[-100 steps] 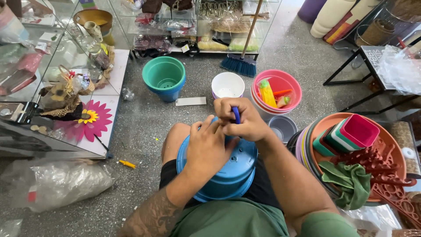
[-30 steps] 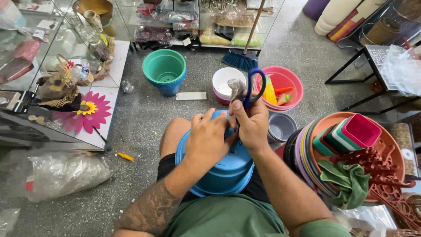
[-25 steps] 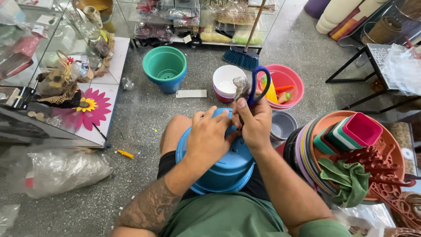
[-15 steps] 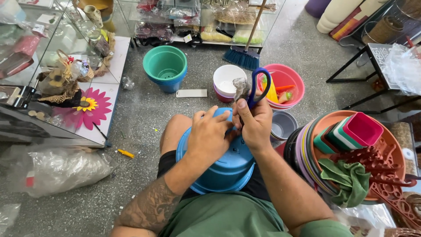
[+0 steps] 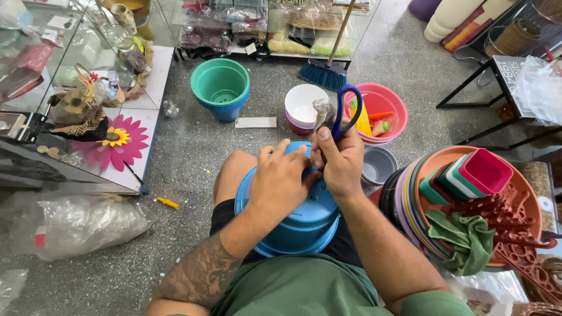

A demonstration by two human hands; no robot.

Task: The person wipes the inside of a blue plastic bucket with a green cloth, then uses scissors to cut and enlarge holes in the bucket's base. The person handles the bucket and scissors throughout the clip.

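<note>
Right hand (image 5: 342, 161) gripping scissors (image 5: 342, 114) (blue-handled), above upturned blue pot (image 5: 298, 219)

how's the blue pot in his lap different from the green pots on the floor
The blue pot lies upside down on the lap, under both hands; the green pots stand upright on the floor, untouched. The blue is a single pot; the green are a nested stack. Both are round plastic planters.
</note>
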